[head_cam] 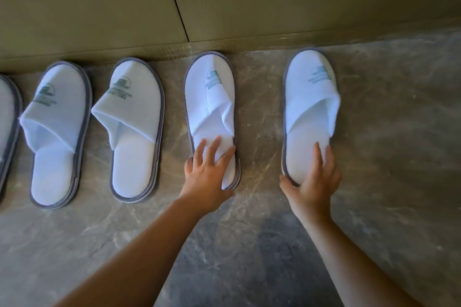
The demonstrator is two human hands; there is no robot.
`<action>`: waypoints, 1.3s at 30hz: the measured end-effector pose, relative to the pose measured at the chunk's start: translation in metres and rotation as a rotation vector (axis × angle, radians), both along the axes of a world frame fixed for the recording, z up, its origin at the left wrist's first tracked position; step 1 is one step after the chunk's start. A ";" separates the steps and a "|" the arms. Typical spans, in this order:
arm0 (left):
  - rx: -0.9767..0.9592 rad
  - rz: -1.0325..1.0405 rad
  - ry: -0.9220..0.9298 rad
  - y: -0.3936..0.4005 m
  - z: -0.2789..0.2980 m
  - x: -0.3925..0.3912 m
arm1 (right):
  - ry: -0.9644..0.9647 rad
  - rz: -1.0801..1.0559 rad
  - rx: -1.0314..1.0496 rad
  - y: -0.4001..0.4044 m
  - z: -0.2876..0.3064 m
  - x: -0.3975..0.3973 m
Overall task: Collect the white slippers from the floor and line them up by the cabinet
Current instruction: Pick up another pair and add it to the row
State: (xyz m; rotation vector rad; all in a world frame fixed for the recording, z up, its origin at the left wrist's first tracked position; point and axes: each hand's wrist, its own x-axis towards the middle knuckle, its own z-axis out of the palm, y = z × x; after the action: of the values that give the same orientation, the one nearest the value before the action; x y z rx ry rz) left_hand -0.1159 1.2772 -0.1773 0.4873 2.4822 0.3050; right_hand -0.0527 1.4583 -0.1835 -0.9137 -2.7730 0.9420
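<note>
I am setting two white slippers into the row along the foot of the cabinet (pixel 99 7), toes pointing at it. My left hand (pixel 207 177) is lying flat and spread on the heel of the creased slipper (pixel 210 117), its grip released, fingers only pressing down. My right hand (pixel 315 182) is cupping the heel of the end slipper (pixel 310 112), thumb at the left rim and fingers over the insole, a loose grip and not a clench. Two more slippers (pixel 58 132) (pixel 136 129) are already sitting to the left, close together on the stone floor (pixel 399 132), and the edge of another is showing at the far left.

To do this well, I judge I should be sliding the end slipper leftward, since it is standing well apart from its neighbour, and nudging its toe level with the others. The creased slipper's upper is folded in on itself, so smoothing it flat would make the row look even.
</note>
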 end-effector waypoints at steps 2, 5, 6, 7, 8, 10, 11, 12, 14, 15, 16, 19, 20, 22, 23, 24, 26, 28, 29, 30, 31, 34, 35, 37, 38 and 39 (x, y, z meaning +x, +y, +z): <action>-0.005 -0.004 -0.003 0.001 0.001 0.000 | 0.004 0.078 0.010 -0.003 -0.001 -0.002; -0.016 -0.004 -0.003 0.001 0.002 0.001 | -0.024 0.148 0.006 -0.007 -0.002 -0.006; -0.017 -0.001 -0.005 0.000 0.002 0.001 | -0.038 0.157 0.000 -0.007 -0.003 -0.006; -0.018 0.002 -0.008 0.001 0.002 0.001 | -0.054 0.159 -0.005 -0.007 -0.003 -0.007; -0.020 0.002 -0.009 0.001 0.002 0.001 | -0.067 0.158 -0.006 -0.005 -0.004 -0.007; -0.023 0.000 -0.008 0.002 0.001 0.000 | -0.085 0.156 0.003 -0.002 -0.005 -0.008; -0.023 0.000 -0.006 0.003 0.001 0.000 | -0.098 0.155 0.005 -0.001 -0.005 -0.009; -0.023 0.003 -0.004 0.003 0.001 0.000 | -0.115 0.152 0.007 -0.001 -0.005 -0.010; -0.023 0.010 -0.001 0.003 0.000 0.001 | -0.138 0.137 0.018 -0.001 -0.004 -0.013; -0.022 0.012 0.001 0.003 -0.001 0.001 | -0.142 0.125 0.024 -0.001 -0.004 -0.014; -0.022 0.013 0.003 0.003 -0.001 0.002 | -0.144 0.112 0.028 -0.002 -0.003 -0.016; -0.025 0.010 0.010 0.002 -0.001 0.001 | -0.146 0.080 0.031 -0.005 -0.002 -0.019; -0.023 0.009 0.009 0.002 -0.001 0.001 | -0.140 0.072 0.032 -0.006 -0.001 -0.019; -0.018 0.010 0.010 0.002 -0.001 0.001 | -0.120 0.057 0.034 -0.006 -0.001 -0.018; -0.014 0.011 0.011 0.002 -0.001 0.001 | -0.110 0.049 0.034 -0.006 -0.001 -0.018; -0.012 0.012 0.010 0.002 -0.001 0.001 | -0.103 0.041 0.033 -0.006 -0.001 -0.018; -0.008 0.013 0.008 0.002 -0.001 0.001 | -0.101 0.028 0.027 -0.006 0.000 -0.017; -0.007 0.014 0.005 0.002 -0.002 0.001 | -0.104 0.022 0.021 -0.005 0.000 -0.017; -0.007 0.013 0.004 0.002 -0.002 0.001 | -0.109 0.025 0.022 -0.005 0.001 -0.017; -0.008 0.012 0.005 0.002 -0.002 0.001 | -0.117 0.034 0.026 -0.004 0.001 -0.017; -0.009 0.011 0.006 0.002 -0.002 0.001 | -0.129 0.044 0.029 -0.004 0.001 -0.018; -0.025 0.000 0.009 0.003 -0.001 -0.001 | -0.162 0.060 0.024 -0.002 0.002 -0.018; -0.029 -0.001 0.008 0.003 -0.001 -0.001 | -0.168 0.062 0.020 -0.002 0.003 -0.018; -0.030 0.001 0.006 0.004 -0.001 -0.001 | -0.171 0.064 0.018 -0.003 0.004 -0.017; -0.029 0.003 0.006 0.004 -0.001 0.000 | -0.173 0.064 0.018 -0.004 0.004 -0.016; -0.029 0.004 0.007 0.004 0.000 0.000 | -0.176 0.064 0.017 -0.004 0.005 -0.016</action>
State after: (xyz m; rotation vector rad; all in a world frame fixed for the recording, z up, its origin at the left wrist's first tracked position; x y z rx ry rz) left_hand -0.1162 1.2811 -0.1776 0.4718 2.4912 0.2695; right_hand -0.0689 1.4540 -0.1789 -0.9538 -2.9689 0.8851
